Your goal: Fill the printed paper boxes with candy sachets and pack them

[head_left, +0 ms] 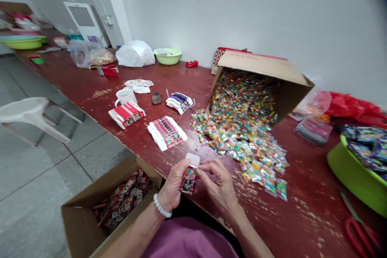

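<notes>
My left hand (174,183), with a pale bead bracelet at its wrist, holds a small red printed box (189,180) whose white flap stands up. The fingers of my right hand (219,181) are pinched at the box's upper right edge; what they grip there is too small to tell. Beyond my hands, small clear packets of colourful candy (254,153) spill from a tipped cardboard carton (256,62). Flat stacks of red printed boxes (167,132) and purple ones (180,102) lie on the red table (193,76).
An open carton (75,225) of filled red boxes stands low at the left. Scissors (359,225) and a green basin (347,169) are at the right. A mug (125,96), phone (156,98) and red-and-white stack (127,115) sit left; a stool (33,113) is beyond.
</notes>
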Available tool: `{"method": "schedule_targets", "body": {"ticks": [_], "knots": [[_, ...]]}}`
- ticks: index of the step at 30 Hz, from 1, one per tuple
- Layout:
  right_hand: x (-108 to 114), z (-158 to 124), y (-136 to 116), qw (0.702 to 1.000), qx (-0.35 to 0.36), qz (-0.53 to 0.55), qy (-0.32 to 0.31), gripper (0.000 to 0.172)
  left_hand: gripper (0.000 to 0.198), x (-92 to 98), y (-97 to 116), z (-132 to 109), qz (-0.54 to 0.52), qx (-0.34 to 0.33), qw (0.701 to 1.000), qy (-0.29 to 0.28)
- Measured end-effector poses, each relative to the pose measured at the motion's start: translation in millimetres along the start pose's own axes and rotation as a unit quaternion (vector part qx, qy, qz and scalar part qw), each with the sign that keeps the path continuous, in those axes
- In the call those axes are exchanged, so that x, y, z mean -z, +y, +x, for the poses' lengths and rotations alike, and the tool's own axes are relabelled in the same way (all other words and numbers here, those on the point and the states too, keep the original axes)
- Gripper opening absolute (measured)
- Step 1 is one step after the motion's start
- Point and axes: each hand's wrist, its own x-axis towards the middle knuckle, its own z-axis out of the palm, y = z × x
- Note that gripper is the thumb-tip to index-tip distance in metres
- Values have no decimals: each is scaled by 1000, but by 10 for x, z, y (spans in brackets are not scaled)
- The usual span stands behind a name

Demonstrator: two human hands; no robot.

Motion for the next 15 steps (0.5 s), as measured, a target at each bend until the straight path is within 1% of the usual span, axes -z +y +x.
{"method": "schedule_targets", "body": {"ticks": [2,4,6,7,8,9,12,13,15], "knots": [[11,23,23,999,-24,13,-23,13,38,2,-24,-21,45,5,999,-10],[15,44,68,994,-82,58,-37,17,44,9,-41,-33,74,9,997,-29],[6,53,116,979,-155,122,-43,17,46,18,-52,-32,77,13,996,-41],[-1,52,132,972,-180,144,-41,20,45,23,-54,-28,75,18,996,-44],[-7,49,139,970,-187,150,-36,22,44,27,-54,-22,72,23,996,-46],[-10,43,138,975,-174,137,-30,21,43,29,-52,-16,69,26,996,-48],[4,26,96,997,-69,42,-3,10,40,26,-37,0,57,21,997,-50],[14,23,81,999,-38,16,3,9,40,21,-34,2,53,23,997,-50],[37,20,74,1000,-3,-6,-6,9,41,8,-36,0,51,33,997,-45]]}}
